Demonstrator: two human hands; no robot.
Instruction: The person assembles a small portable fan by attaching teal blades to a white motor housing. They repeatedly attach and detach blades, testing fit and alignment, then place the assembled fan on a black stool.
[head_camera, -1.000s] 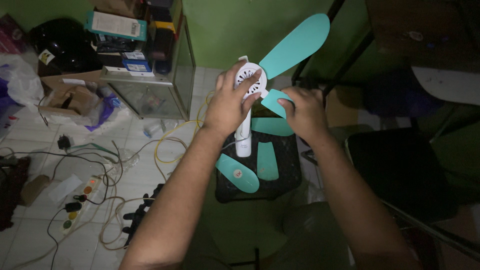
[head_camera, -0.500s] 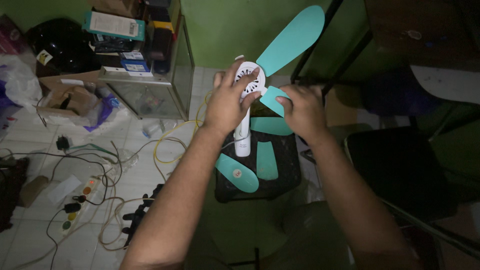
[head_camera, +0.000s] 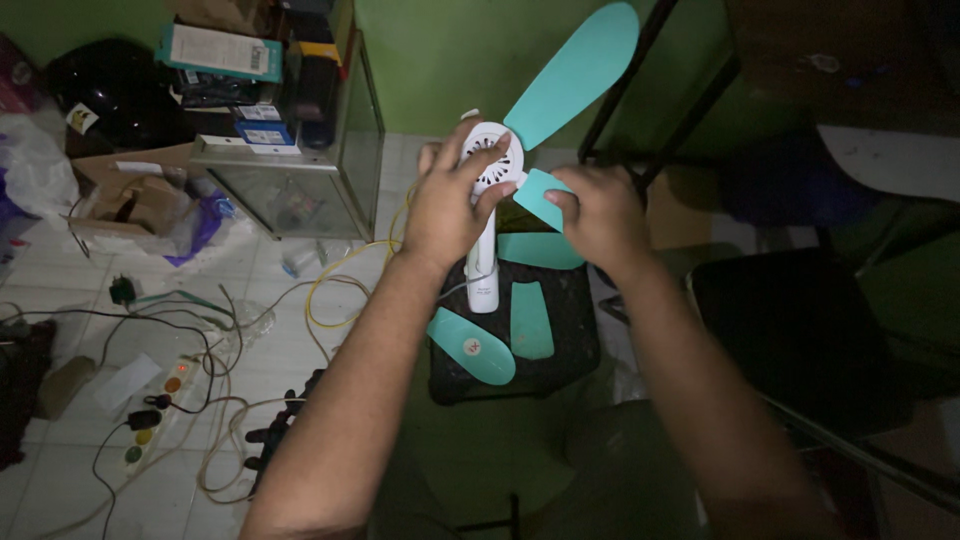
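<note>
the left hand (head_camera: 452, 205) wraps a closed grip around the round white plastic hub (head_camera: 492, 165) of a small fan, thumb pressed across its slotted face, holding it up above the black stool (head_camera: 570, 320). one long teal blade (head_camera: 572, 72), smooth and paddle-shaped, sticks out of the hub up and to the right. the right hand (head_camera: 598, 215), just right of the hub, pinches a second teal blade (head_camera: 545, 197) between thumb and fingers, its narrow end touching the hub's rim. a slim white handle (head_camera: 484, 275) runs down from the hub to the stool's dark, matte top. three more flat teal blades lie on that surface below the hub: one (head_camera: 540, 250) partly under the right hand, one (head_camera: 531, 320) tapered, one (head_camera: 470, 346) rounded with a small mark. left of the stool, a yellow cable (head_camera: 330, 285) loops over the pale tiled floor (head_camera: 60, 280).
</note>
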